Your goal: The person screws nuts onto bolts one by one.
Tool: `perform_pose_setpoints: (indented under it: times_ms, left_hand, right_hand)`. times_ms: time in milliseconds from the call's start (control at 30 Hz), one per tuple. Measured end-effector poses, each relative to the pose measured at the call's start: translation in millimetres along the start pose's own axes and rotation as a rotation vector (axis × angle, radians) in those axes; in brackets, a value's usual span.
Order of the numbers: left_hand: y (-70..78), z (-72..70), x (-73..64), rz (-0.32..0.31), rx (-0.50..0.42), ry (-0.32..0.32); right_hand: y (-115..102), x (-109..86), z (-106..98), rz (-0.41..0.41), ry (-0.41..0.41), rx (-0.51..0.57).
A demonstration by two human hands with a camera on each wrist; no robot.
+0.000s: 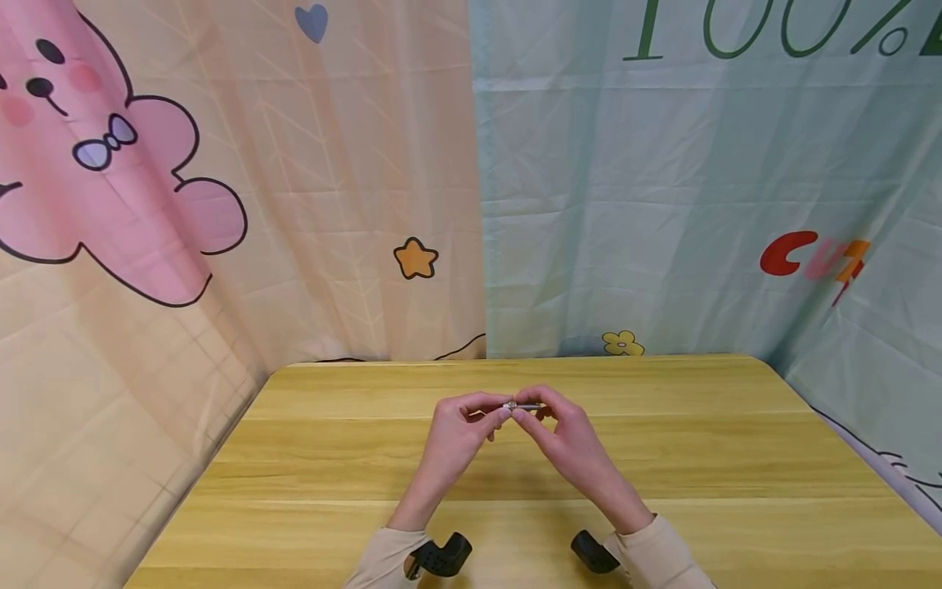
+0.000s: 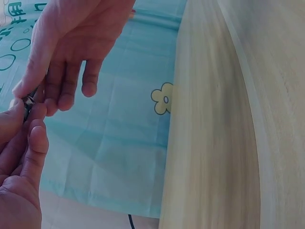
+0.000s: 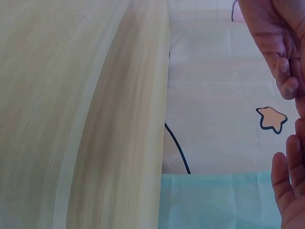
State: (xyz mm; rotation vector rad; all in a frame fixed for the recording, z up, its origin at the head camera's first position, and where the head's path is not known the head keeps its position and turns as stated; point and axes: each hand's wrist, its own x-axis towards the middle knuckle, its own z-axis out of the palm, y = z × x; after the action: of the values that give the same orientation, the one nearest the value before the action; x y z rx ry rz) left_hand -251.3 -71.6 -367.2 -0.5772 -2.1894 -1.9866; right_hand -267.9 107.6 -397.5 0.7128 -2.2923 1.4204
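Both hands meet above the middle of the table, holding a small slim silver metal piece (image 1: 526, 406) between them. Its exact kind is too small to tell. My left hand (image 1: 458, 433) pinches the left end between thumb and forefinger. From the other side, my right hand (image 1: 570, 446) pinches it likewise, and a pointed end shows near the right forefinger. In the left wrist view the metal piece (image 2: 29, 100) is mostly covered by fingertips, looking dark and shiny. The right wrist view shows only parts of both hands at its right edge; the piece is hidden there.
Underneath is a light wooden table (image 1: 331, 466) with rounded far corners. Printed curtains hang close behind and beside it, peach (image 1: 353, 196) on the left and pale green (image 1: 625, 188) on the right. Black wrist devices (image 1: 445, 556) sit at both cuffs.
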Motion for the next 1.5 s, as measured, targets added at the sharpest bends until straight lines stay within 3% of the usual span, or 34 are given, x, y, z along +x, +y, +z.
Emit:
perform_pose_setpoints:
  times_ms: [267, 467, 667, 933, 1167, 1333, 1500]
  left_hand:
    - [5.9, 0.4, -2.5, -0.014, 0.006, -0.004]
    - [3.0, -0.2, -1.7, -0.019, -0.008, 0.022]
    - [0.7, -0.3, -0.7, -0.017, -0.007, 0.017]
    - [-23.1, -0.9, 6.6, -0.015, -0.009, 0.001]
    - [-2.7, 0.3, 0.5, -0.017, -0.016, 0.004]
    - [-16.1, -1.8, 4.6, -0.032, -0.010, 0.030]
    - [-24.0, -2.7, 7.4, -0.027, -0.007, 0.026]
  right_hand:
    - [-1, -1.4, 1, 0.083, 0.007, 0.021]
    - [1, -0.3, 0, -0.003, 0.015, 0.080]
    - [0, 0.2, -1, -0.042, 0.018, 0.028]
    - [1, -0.7, -1, -0.040, 0.004, -0.041]
    - [-1, -1.3, 0, 0.018, -0.001, 0.018]
    - [-1, -1.0, 0, -0.008, -0.002, 0.090]
    - [-2, -0.3, -1, -0.025, 0.008, 0.069]
